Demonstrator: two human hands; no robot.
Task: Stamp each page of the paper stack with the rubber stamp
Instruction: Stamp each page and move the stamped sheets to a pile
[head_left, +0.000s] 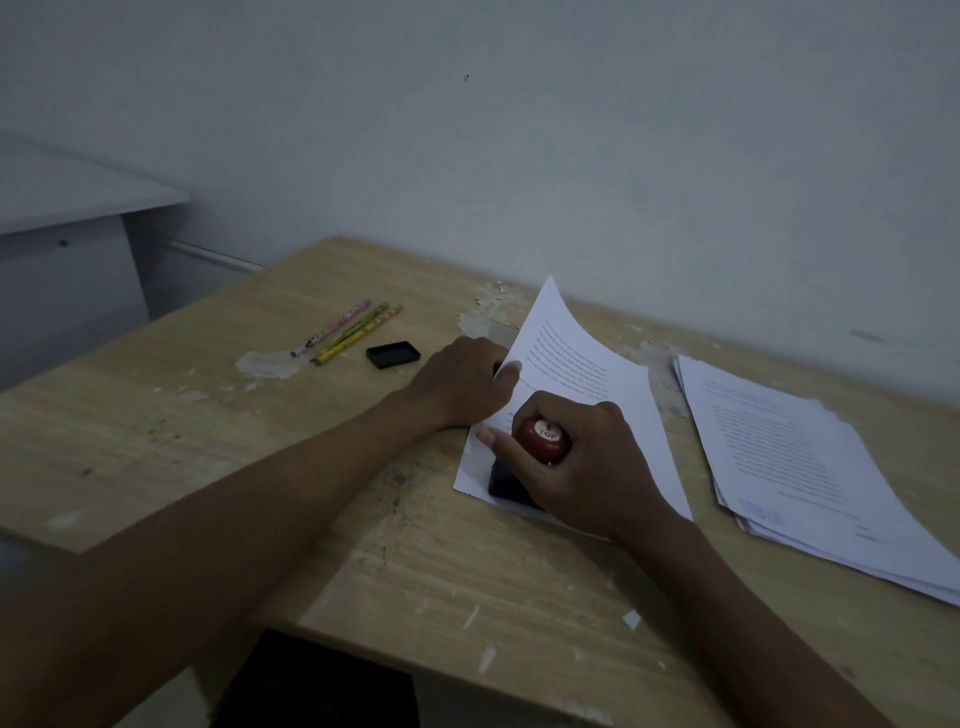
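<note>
The right hand grips the red-topped rubber stamp, its fingers curled round it, pressing its dark base on the page's near corner. The left hand holds the page's left edge, thumb on top; the other fingers are hidden. Another paper stack lies to the right on the worktop. A small black thing, maybe an ink pad, sits near three pencils.

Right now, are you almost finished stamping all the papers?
Can't say how close. A pile of pages lies to the right, its top sheet showing a blue mark, so those look done. The right hand presses the rubber stamp onto a sheet whose edge the left hand holds. Whether unstamped pages remain isn't visible.
</note>
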